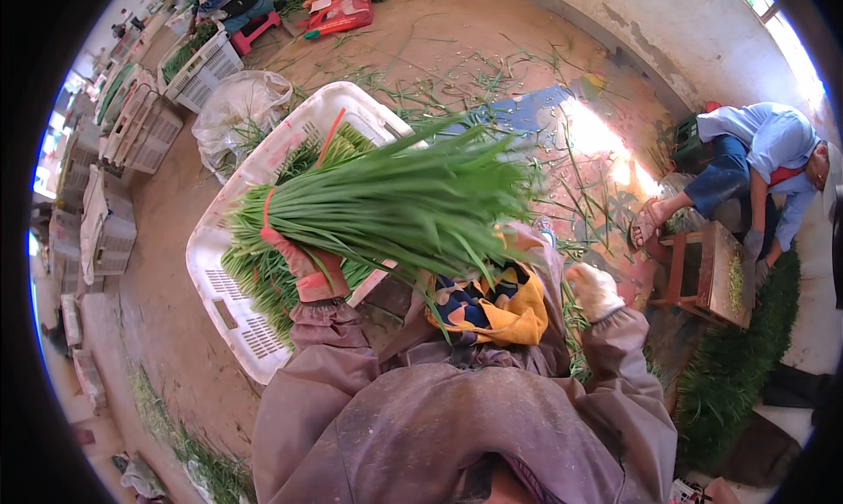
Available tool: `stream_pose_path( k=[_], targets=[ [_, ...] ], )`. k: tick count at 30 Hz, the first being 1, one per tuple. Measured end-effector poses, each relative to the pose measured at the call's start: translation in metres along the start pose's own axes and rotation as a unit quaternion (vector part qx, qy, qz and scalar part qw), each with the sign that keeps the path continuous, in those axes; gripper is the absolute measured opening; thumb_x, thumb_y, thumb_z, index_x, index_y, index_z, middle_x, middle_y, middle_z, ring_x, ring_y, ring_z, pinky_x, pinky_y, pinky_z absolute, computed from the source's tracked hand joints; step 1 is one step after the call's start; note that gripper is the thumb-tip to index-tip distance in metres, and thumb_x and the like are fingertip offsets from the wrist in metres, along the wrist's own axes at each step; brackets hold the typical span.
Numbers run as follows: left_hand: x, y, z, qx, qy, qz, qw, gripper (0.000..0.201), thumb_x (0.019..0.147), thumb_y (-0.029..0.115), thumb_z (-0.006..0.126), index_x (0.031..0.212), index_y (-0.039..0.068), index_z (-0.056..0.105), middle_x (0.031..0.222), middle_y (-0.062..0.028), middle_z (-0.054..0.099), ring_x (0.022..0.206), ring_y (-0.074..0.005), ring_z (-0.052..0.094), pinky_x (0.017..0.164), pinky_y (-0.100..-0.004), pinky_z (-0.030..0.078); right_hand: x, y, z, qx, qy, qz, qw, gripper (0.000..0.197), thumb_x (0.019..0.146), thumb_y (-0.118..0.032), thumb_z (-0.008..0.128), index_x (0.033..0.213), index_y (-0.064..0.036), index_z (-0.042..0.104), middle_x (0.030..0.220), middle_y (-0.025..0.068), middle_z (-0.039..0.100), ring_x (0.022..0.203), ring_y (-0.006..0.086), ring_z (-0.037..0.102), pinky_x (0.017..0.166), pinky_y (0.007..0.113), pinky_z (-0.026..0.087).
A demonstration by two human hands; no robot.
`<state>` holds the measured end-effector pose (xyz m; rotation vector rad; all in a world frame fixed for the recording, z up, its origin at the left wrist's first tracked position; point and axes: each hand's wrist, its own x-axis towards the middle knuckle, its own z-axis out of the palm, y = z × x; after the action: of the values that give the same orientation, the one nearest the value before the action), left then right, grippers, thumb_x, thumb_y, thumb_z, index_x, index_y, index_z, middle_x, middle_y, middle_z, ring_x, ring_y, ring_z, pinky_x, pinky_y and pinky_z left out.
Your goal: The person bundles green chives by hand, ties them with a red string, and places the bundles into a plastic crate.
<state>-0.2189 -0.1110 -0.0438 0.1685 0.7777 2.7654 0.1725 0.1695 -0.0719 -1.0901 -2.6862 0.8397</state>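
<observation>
Head view: your left hand (pixel 307 265) clasps a banded bundle of green stalks (pixel 386 201), held over a white crate (pixel 203 256) of similar stalks (pixel 274 304). Your white-gloved right hand (pixel 594 291) is curled, any contents uncertain, right of a yellow cloth (pixel 522 317); farther right, a person (pixel 762 148) bends forward.

Red bag (pixel 349 14) on the brown floor (pixel 158 276), clear plastic bag (pixel 235 113) (loosely crumpled), pink stool (pixel 255 35), low wooden bench (pixel 727 277).

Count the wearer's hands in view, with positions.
2. Left hand: above the white crate, gripping a long-leaved green bunch near its tied end, partly hidden by it. Right hand: right of the orange-yellow cloth.
</observation>
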Motion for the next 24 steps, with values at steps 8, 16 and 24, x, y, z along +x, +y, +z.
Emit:
stream_pose_path(
  k=[8,16,24],
  targets=[
    [-0.002,-0.006,-0.016,-0.077,0.082,-0.058,0.992,0.055,0.088,0.054,0.057,0.125,0.014,0.058,0.128,-0.0081,0.059,0.115,-0.0294,0.056,0.101,-0.0498,0.045,0.007,-0.019,-0.030,0.203,0.099,-0.018,0.974,0.020,0.085,-0.008,0.067,0.104,-0.0050,0.066,0.084,0.0073,0.068,0.077,0.0141,0.066,0.068,0.025,0.052],
    [0.000,0.010,0.013,-0.008,0.004,0.016,1.000,0.061,0.089,0.050,0.057,0.139,0.016,0.045,0.135,-0.0099,0.053,0.121,-0.0292,0.052,0.104,-0.0491,0.041,0.060,-0.196,-0.061,0.173,0.086,-0.276,0.941,0.034,0.074,-0.018,0.079,0.104,-0.0079,0.065,0.076,0.0036,0.062,0.066,0.0179,0.062,0.060,0.030,0.050],
    [-0.011,0.028,0.045,0.051,-0.088,0.040,0.994,0.086,0.073,0.044,0.079,0.138,0.001,0.043,0.135,-0.0143,0.052,0.120,-0.0273,0.054,0.103,-0.0436,0.044,0.068,-0.200,-0.003,0.061,-0.091,-0.235,0.966,0.015,0.085,-0.021,0.066,0.090,-0.0060,0.067,0.074,0.0086,0.064,0.060,0.0185,0.059,0.055,0.033,0.046]
  ],
)
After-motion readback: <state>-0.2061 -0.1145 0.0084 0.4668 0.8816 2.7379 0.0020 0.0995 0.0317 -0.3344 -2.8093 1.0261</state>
